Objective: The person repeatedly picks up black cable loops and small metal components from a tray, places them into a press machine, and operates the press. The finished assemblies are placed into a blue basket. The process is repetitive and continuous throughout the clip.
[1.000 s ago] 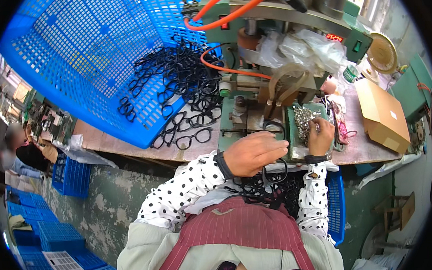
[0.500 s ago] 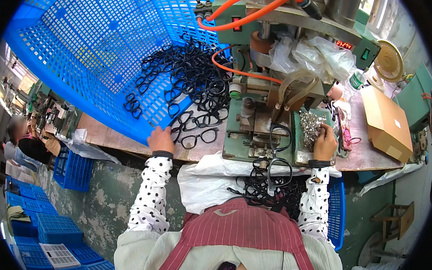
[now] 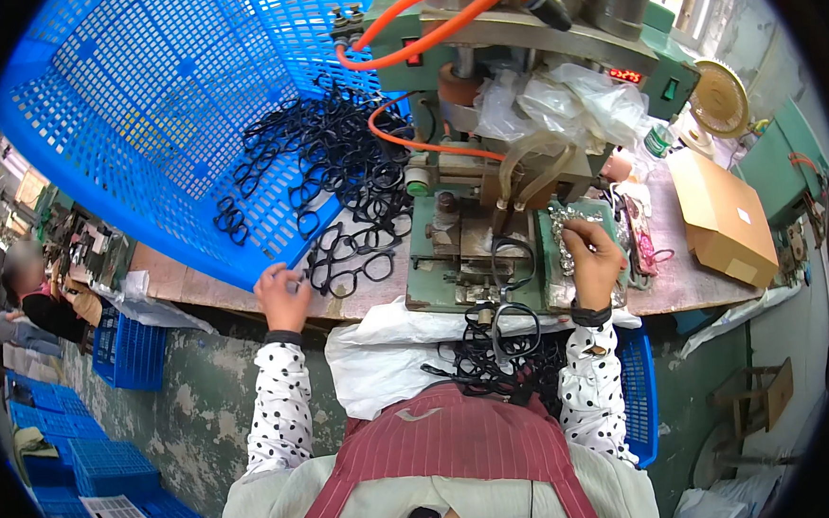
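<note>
My left hand [image 3: 284,297] hovers by the front corner of the blue basket, its fingers slightly curled with thumb and fingertips apart. Just right of it, several black eyeglass frames [image 3: 360,274] lie on the table. Over a tray of small silvery metal parts [image 3: 567,261], my right hand [image 3: 595,259] has its thumb and fingers drawn together in a pinch; whatever they hold is too small to see. Between my hands, one eyeglass frame [image 3: 516,312] sits at the green press [image 3: 425,282], one rim on the fixture and the other hanging over the front edge.
A large blue basket [image 3: 118,225] tilts at the left with a heap of black frames [image 3: 337,150] in it. More frames [image 3: 468,355] lie in my lap area over white sheeting [image 3: 368,347]. Orange hoses [image 3: 412,55] loop above the press. A cardboard box [image 3: 725,216] stands right.
My left hand has drawn back toward me, away from the frames by the basket. My right hand has lifted slightly from the metal parts. The whole view has shifted somewhat left.
</note>
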The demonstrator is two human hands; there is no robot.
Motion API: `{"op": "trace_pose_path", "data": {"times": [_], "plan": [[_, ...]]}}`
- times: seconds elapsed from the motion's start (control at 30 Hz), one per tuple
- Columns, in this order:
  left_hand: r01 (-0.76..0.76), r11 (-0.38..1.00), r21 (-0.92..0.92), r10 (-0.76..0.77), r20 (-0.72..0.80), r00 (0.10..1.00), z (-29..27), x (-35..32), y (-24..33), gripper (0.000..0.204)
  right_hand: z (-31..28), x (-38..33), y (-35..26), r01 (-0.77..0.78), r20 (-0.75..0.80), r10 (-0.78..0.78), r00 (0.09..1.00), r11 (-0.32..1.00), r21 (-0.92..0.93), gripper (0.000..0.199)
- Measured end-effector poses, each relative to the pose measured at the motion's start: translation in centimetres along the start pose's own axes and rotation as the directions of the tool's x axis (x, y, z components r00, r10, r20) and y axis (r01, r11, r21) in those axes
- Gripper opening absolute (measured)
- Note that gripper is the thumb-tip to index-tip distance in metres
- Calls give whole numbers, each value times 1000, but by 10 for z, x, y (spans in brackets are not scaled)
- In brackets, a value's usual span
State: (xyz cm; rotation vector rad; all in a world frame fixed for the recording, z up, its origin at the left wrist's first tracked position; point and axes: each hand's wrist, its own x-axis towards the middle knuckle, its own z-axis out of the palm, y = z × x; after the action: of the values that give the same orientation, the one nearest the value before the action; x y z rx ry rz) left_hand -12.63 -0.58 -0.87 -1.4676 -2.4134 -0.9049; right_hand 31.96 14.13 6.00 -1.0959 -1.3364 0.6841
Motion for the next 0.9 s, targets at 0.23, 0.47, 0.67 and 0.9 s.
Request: {"op": "trace_pose_path", "data": {"times": [0.23,0.47,0.67,0.9], "plan": [[259,480,-838,-257,148,955,52,71,21,26,28,-19,-76,48,192,-46,980,999,-9,19],[-12,955,-296,-13,-82,997,57,75,61,33,42,-15,-71,-245,237,193,952,945,216,42],[-312,787,-533,185,-278,943,-22,39,175,20,62,-14,-70,-187,184,128,975,915,356,56],[-843,59,-535,888,-358,289,-22,-8,256,39,39,-4,-52,-25,76,16,997,992,127,43]]}}
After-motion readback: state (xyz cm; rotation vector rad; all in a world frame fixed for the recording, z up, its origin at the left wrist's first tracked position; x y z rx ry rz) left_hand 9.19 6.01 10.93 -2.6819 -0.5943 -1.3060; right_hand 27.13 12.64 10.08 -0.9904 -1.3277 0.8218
